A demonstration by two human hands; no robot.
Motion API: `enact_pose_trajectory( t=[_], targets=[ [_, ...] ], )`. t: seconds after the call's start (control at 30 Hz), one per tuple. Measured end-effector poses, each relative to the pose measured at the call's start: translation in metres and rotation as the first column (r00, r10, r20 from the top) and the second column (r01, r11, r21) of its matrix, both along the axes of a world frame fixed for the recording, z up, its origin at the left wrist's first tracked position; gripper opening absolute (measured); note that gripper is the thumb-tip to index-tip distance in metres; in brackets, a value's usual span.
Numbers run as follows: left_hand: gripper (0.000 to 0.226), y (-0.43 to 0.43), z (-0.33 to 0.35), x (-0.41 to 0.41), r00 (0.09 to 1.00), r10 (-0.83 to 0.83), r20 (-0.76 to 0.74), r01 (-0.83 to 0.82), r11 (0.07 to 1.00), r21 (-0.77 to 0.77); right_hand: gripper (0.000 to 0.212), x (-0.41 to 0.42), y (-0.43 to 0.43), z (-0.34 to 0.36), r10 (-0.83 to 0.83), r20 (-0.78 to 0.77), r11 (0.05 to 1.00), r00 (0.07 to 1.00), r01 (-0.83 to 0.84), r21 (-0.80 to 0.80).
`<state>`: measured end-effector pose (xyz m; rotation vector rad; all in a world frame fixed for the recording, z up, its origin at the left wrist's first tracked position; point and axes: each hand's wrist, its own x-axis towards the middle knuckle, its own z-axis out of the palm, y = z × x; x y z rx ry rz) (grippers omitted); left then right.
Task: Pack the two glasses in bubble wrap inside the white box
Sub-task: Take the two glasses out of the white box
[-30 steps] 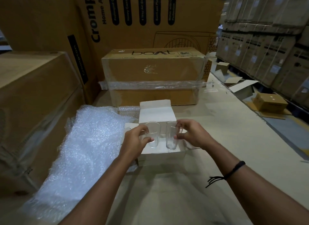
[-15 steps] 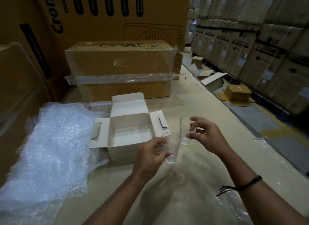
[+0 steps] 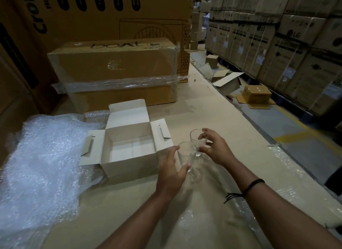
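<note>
Both hands are busy: left hand [image 3: 171, 172] wraps thumb and fingers round the nearer glass [image 3: 185, 154], right hand [image 3: 215, 150] pinches the farther glass [image 3: 196, 137] near its rim. The glasses are upright and just beside each other; can't tell if they touch.

Change: a second ago both glasses stood inside the white box [image 3: 127, 166] under the same grips. Half a second ago they were out and moving right. Now they sit lower, just right of the box's right flap, over the table [image 3: 212, 104]. Whether the bases rest on the surface is unclear; the glass is too transparent. The box is now empty, with lid and side flaps open.

My read: unloading is done and wrapping hasn't started, so the task is early. Likely next is setting the glasses down and fetching wrap.

The big bubble wrap pile [image 3: 42, 165] lies left of the box, touching it, on the far side from the glasses. A thinner clear sheet [image 3: 288, 176] seems to lie on the table right of and beneath the arms.

Room: the table is open ahead of the hands up to the boAt carton [image 3: 114, 67]. Its right edge runs diagonally, near the right hand, with the floor below, so that side is risky for glass. Reaching the pile means crossing over the open box.
</note>
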<state>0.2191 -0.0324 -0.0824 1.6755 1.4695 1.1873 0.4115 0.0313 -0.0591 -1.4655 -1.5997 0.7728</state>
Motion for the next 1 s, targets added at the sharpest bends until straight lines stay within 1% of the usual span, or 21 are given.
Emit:
enact_pose_trajectory(
  t=[0.07,0.13,0.17,0.27,0.37,0.5,0.57,0.63,0.7,0.77,0.8,0.87,0.9,0.93,1.0],
  targets=[
    [0.064,-0.007,-0.002,0.003,0.992,0.051,0.118,-0.046,0.998,-0.045,0.053,0.004,-0.003,0.001,-0.001,-0.081,1.0,0.997,0.0,-0.014],
    [0.067,-0.009,0.0,0.01,0.968,0.102,0.231,-0.081,0.992,-0.098,0.064,0.008,-0.004,0.002,-0.026,-0.126,1.0,0.992,0.024,-0.017],
    [0.067,-0.009,0.001,0.014,0.961,0.121,0.248,-0.093,0.988,-0.119,0.065,0.009,-0.003,0.001,-0.032,-0.12,0.999,0.992,0.03,-0.016],
    [0.063,-0.003,0.004,0.024,0.946,0.139,0.292,-0.101,0.985,-0.141,0.055,0.007,0.002,0.001,-0.025,-0.082,1.0,0.996,0.024,-0.006],
    [0.062,0.003,0.002,0.03,0.941,0.146,0.305,-0.11,0.985,-0.132,0.049,0.004,0.007,0.001,-0.009,-0.088,1.0,0.996,0.01,0.008],
    [0.063,0.005,0.002,0.032,0.944,0.15,0.293,-0.115,0.984,-0.133,0.048,0.006,0.01,-0.003,0.008,-0.067,1.0,0.998,-0.007,0.003],
    [0.068,0.003,0.003,0.03,0.953,0.141,0.27,-0.107,0.985,-0.137,0.054,0.01,0.011,0.0,0.043,-0.039,0.999,0.998,-0.044,-0.013],
    [0.073,-0.003,0.003,0.023,0.953,0.148,0.265,-0.108,0.981,-0.159,0.065,0.014,0.009,0.009,0.067,0.027,0.998,0.997,-0.067,-0.018],
    [0.068,-0.011,0.005,0.01,0.949,0.179,0.258,-0.141,0.977,-0.16,0.067,0.016,0.005,0.027,0.021,0.119,0.999,0.993,-0.025,0.03],
    [0.054,-0.022,0.009,-0.011,0.956,0.213,0.203,-0.195,0.975,-0.107,0.058,0.006,-0.004,0.052,-0.051,0.153,0.988,0.987,0.028,0.149],
    [0.048,-0.028,0.011,-0.024,0.961,0.225,0.159,-0.22,0.974,-0.048,0.053,-0.005,-0.011,0.062,-0.057,0.155,0.976,0.986,0.022,0.218],
    [0.039,-0.038,0.013,-0.058,0.966,0.257,0.031,-0.259,0.958,0.127,0.046,-0.041,-0.029,0.074,0.028,0.207,0.949,0.978,-0.091,0.301],
    [0.036,-0.041,0.012,-0.077,0.952,0.298,-0.068,-0.276,0.935,0.224,0.046,-0.063,-0.038,0.073,0.096,0.258,0.942,0.961,-0.171,0.289],
    [0.037,-0.042,0.01,-0.095,0.917,0.353,-0.184,-0.29,0.909,0.299,0.048,-0.084,-0.047,0.067,0.165,0.316,0.939,0.934,-0.246,0.239],
    [0.05,-0.042,0.005,-0.135,0.793,0.455,-0.405,-0.327,0.879,0.347,0.058,-0.125,-0.057,0.048,0.268,0.455,0.928,0.849,-0.354,0.114]
  ],
)
